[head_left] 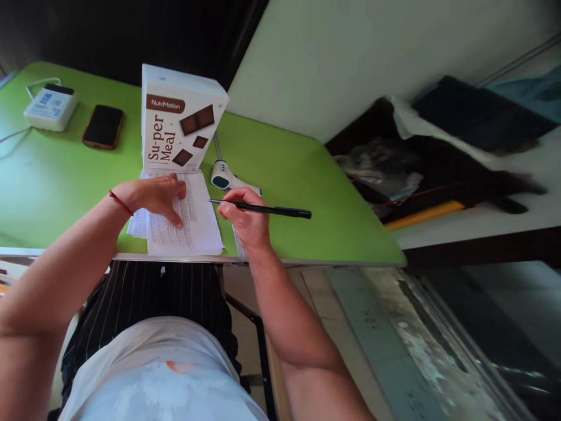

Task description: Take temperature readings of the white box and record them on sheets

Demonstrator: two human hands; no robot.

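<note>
Sheets of paper (199,225) covered in small handwriting lie at the front edge of the green table, with more pages (138,223) showing under them on the left. My left hand (162,196) rests on the top sheet, thumb and fingers apart. Just right of the sheets, my right hand (248,219) grips a black pen (280,210). The pen's tip points left and hovers by the paper's right side; I cannot tell whether it touches. Behind the paper stands a white box (197,146) printed "NutriMotion Su-per Meal".
A white and blue handheld thermometer (225,175) lies right of the box. At the left are a dark phone (103,127) and a white device (51,108) with cables. The green table (298,169) meets a wall at the back. Cloth items (381,166) lie beyond its right edge.
</note>
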